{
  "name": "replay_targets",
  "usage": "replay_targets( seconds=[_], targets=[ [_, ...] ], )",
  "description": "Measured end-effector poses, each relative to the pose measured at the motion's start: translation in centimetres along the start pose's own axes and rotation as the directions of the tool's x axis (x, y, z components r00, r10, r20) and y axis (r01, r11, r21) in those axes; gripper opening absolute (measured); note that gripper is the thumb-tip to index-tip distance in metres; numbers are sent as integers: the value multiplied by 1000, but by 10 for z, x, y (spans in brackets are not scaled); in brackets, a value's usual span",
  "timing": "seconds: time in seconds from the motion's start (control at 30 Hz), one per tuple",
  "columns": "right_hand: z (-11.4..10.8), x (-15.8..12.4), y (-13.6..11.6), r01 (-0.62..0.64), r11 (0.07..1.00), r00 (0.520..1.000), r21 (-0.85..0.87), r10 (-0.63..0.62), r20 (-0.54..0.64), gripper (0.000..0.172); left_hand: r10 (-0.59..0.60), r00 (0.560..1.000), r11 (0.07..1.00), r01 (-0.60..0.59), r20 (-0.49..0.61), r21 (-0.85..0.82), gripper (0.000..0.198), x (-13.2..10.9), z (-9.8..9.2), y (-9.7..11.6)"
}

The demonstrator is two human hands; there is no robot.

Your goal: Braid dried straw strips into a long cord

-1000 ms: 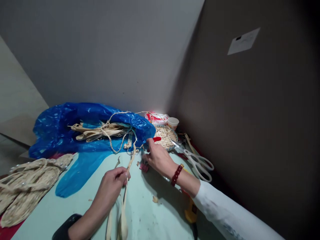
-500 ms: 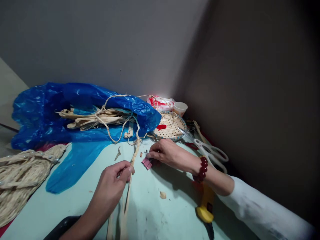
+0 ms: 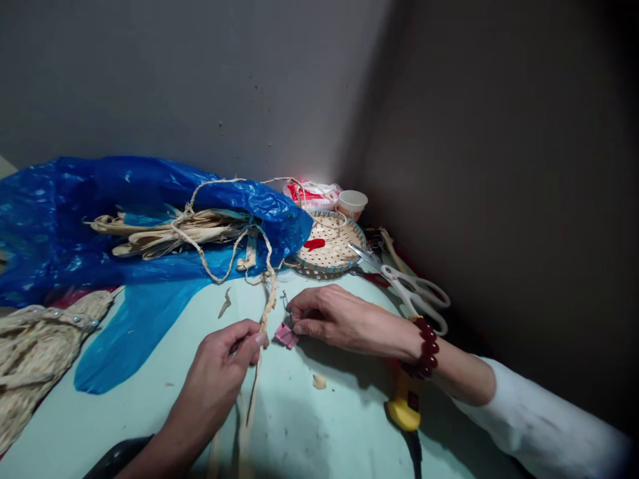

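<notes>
My left hand (image 3: 224,369) pinches a pale twisted straw cord (image 3: 270,293) between thumb and fingertips. Below that grip the cord parts into loose flat strands (image 3: 248,426) that run down toward me; above, it loops back over the blue bag. To the right, my right hand (image 3: 344,319), with a dark red bead bracelet on the wrist, is closed on a pink binder clip (image 3: 286,335) just over the table. One wire handle of the clip sticks up beside the fingers. A small gap separates the clip from the cord.
A blue plastic bag (image 3: 124,179) holds a bundle of straw strips (image 3: 184,233). Behind my right hand are a round woven tray (image 3: 334,243), scissors (image 3: 407,283) and a paper cup (image 3: 353,203). A yellow-handled tool (image 3: 404,412) lies at right, a woven straw piece (image 3: 34,359) at left.
My right hand has brought the pink clip slightly nearer to me, and its wrist has swung right. My left hand keeps its pinch on the cord. The view has shifted a little.
</notes>
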State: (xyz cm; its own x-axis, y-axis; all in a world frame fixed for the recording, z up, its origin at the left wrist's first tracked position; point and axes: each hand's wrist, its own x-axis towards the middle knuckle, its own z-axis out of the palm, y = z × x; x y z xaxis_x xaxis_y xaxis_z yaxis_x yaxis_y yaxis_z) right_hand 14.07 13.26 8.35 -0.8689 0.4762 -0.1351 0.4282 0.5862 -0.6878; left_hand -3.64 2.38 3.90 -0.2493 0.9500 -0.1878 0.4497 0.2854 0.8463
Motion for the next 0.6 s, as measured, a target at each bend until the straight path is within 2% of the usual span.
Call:
replay_targets(
  seconds=[0.17, 0.2, 0.27, 0.3, 0.37, 0.47, 0.6],
  targets=[
    [7, 5, 11, -94, 951, 996, 296, 90, 26, 5, -18, 997, 998, 22, 70, -51, 29, -2, 0, 0],
    [9, 7, 13, -122, 918, 992, 376, 117, 34, 6, -24, 996, 998, 28, 84, -52, 29, -3, 0, 0],
    [12, 9, 17, -152, 854, 988, 498, 151, 42, 19, -32, 996, 998, 37, 88, -54, 29, -5, 1, 1],
    [13, 9, 18, -149, 842, 988, 518, 150, 41, 26, -37, 996, 997, 42, 87, -57, 29, -6, 1, 1],
    [13, 9, 19, -119, 876, 992, 467, 119, 31, 32, -46, 995, 997, 51, 83, -62, 28, -6, 2, 1],
    [11, 7, 18, -67, 936, 997, 347, 74, -7, 28, -60, 994, 997, 64, 89, -40, 29, -7, 3, 3],
    [13, 6, 19, 0, 910, 998, 415, 26, -55, 23, -59, 994, 998, 56, 94, 27, 30, -8, 4, 2]
  ],
)
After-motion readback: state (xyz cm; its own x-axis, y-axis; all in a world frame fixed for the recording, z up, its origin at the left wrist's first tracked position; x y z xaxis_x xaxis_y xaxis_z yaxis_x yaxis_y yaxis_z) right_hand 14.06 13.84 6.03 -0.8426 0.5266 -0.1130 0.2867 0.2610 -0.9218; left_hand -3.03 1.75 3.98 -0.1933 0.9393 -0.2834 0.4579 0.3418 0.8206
